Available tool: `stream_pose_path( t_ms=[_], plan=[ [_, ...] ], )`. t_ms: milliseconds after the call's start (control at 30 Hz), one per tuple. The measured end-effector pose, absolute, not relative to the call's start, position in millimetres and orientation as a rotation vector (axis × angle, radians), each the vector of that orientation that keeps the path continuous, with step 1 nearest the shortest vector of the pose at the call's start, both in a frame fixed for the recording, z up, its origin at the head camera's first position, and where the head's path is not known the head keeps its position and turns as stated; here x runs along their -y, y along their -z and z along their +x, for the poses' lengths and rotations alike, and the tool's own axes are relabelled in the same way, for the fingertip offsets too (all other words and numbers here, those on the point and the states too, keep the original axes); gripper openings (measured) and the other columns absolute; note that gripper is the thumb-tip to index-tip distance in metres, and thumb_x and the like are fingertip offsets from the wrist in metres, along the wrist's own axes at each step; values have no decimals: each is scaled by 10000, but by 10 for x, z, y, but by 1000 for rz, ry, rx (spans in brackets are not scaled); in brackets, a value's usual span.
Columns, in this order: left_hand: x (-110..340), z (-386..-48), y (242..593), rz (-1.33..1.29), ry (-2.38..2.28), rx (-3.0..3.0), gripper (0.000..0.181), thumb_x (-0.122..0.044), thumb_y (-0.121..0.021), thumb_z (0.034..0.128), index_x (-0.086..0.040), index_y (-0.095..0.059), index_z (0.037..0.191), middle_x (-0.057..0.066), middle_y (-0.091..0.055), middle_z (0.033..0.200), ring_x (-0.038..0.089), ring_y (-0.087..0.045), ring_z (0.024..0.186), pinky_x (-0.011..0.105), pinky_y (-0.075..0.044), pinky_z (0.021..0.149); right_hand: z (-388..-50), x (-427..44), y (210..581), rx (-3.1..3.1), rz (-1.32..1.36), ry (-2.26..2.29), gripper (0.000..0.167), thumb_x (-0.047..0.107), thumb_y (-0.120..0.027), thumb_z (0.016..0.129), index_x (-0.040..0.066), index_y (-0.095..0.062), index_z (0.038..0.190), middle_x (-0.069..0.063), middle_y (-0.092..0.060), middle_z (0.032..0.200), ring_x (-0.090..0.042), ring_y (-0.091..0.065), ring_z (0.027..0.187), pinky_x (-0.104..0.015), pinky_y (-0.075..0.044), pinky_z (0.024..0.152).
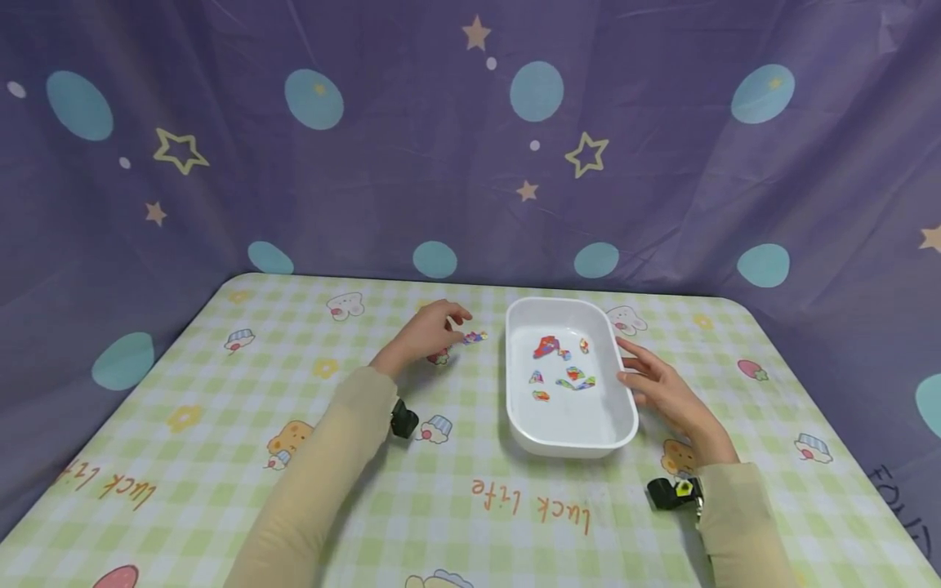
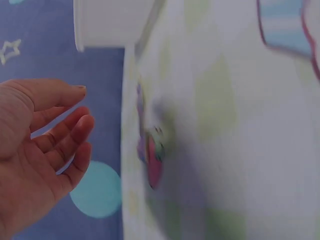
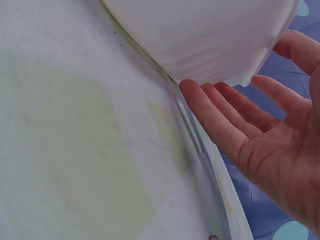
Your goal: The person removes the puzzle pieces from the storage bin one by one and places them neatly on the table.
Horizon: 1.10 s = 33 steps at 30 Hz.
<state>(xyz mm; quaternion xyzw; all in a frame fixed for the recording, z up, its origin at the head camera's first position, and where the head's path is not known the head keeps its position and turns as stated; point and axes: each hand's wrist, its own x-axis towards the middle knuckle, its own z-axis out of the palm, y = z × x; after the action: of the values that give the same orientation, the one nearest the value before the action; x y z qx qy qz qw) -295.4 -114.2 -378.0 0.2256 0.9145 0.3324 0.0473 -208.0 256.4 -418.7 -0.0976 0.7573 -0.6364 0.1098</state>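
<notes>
My left hand [image 1: 432, 331] hovers above the cloth left of a white tub [image 1: 569, 445], its fingers loosely bent with a gap between thumb and fingertips. Just beyond those fingertips lies a small multicoloured piece [image 1: 475, 336], its kind too small to tell. In the left wrist view the left hand [image 2: 50, 130] holds nothing. On the tub's right side, my right hand [image 1: 662, 392] rests its fingers against the outer wall. The right wrist view shows the right hand [image 3: 270, 120] with extended fingers touching the tub [image 3: 210, 40]. Inside lie several colourful pieces [image 1: 546, 347], [image 1: 576, 383].
A green-and-white checked cloth [image 1: 441, 523] with printed cakes, flowers and lettering covers the table. Behind its far edge hangs a purple curtain [image 1: 412, 196] with stars and blue ovals. A black wrist camera [image 1: 403, 420] sits on the left wrist, another camera [image 1: 665, 493] on the right.
</notes>
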Motion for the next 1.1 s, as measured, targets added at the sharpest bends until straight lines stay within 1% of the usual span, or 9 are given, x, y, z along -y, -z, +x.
stream_pose_path(
  t_ms=[33,133,167,333,533,667,767,933,1100],
  plan=[
    [1110,-2936,3757,713,-1014,-2787,340,-93,-605,841,-46,-577,1176,140,-556,1105,251,-585,769,321,-498,625,-2077,-2565,4190,-2225,-286,1872,630,223,-524,922,177,-196,1458,-130,-395,1301,-58,-546,1016,-318,-515,784],
    [1027,-2897,3705,826,-962,-2835,318,-106,-621,832,-68,-597,1147,99,-580,1061,184,-554,855,285,-458,714,-2067,-2563,4196,-2221,-280,1877,633,226,-529,919,179,-198,1457,-140,-388,1311,-54,-545,1020,-319,-514,786],
    [1001,-2886,3693,853,-966,-2833,314,-106,-620,831,-70,-600,1142,92,-584,1051,185,-557,858,292,-459,723,-2064,-2562,4198,-2223,-283,1875,634,228,-529,920,177,-197,1457,-147,-385,1316,-53,-545,1020,-318,-514,786],
    [871,-2833,3644,947,-983,-2805,292,-108,-607,836,-73,-608,1126,80,-592,1021,169,-558,835,281,-463,712,-2046,-2556,4195,-2224,-286,1879,637,232,-530,919,175,-196,1458,-156,-384,1320,-48,-548,1018,-322,-515,785],
    [657,-2761,3575,1036,-971,-2750,287,-104,-590,841,-75,-608,1126,77,-588,1007,165,-562,852,263,-467,745,-2035,-2563,4199,-2236,-284,1877,634,228,-527,920,173,-195,1458,-91,-414,1284,-52,-552,1008,-316,-514,787],
    [506,-2692,3546,1086,-963,-2701,279,-98,-588,840,-79,-606,1118,67,-579,1005,143,-562,848,224,-462,739,-2029,-2564,4203,-2237,-286,1879,635,227,-530,919,171,-197,1457,-68,-429,1267,-56,-556,1006,-318,-514,785],
    [390,-2653,3544,1139,-918,-2693,280,-98,-597,833,-77,-613,1112,72,-593,1014,148,-573,853,217,-458,752,-2026,-2567,4213,-2234,-285,1882,633,227,-530,919,175,-200,1456,-60,-432,1263,-58,-555,1008,-321,-514,786],
    [228,-2634,3578,1235,-821,-2674,231,-124,-606,847,-102,-646,1074,57,-609,1010,142,-570,861,197,-441,757,-2024,-2566,4225,-2230,-286,1878,627,228,-526,921,188,-202,1456,-114,-398,1312,-57,-549,1020,-321,-512,792],
    [108,-2617,3605,1207,-792,-2639,253,-113,-614,837,-87,-637,1088,42,-605,1012,136,-565,875,184,-434,757,-2029,-2544,4223,-2225,-294,1888,629,227,-531,918,191,-206,1455,-174,-367,1340,-78,-551,1027,-328,-513,792]
  ],
)
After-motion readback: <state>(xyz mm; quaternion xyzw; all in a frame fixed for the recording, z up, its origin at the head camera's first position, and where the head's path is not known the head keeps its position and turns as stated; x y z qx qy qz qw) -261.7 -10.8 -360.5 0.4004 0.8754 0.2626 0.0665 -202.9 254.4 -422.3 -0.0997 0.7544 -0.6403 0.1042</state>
